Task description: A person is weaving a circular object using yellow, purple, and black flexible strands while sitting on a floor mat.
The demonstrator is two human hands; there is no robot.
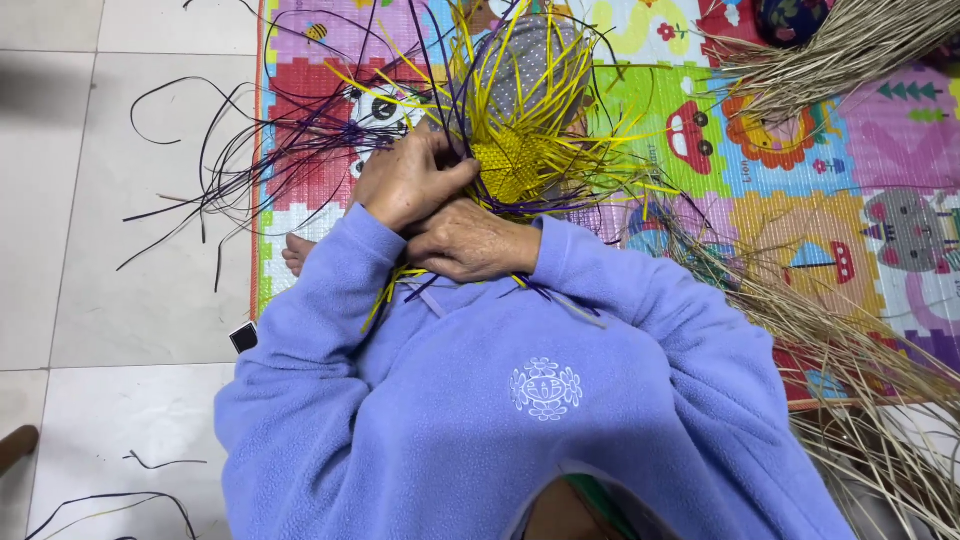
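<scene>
On play mat (880, 130), hands (440, 210) gripping yellow weave (510, 165)

I'm sitting on the floor of a home — pale floor tiles (130, 300), a bright children's play mat (880, 150) with cartoon animals, loose dry straw (850, 340) scattered beside me.

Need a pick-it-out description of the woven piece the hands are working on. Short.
Start at the colourful cartoon play mat on the tiled floor. Near its left side, just above the left hand and right hand, sits the yellow woven patch. Unlike the loose tan straw bundles alongside, it is tightly plaited, with yellow and purple strips fanning outward.
</scene>
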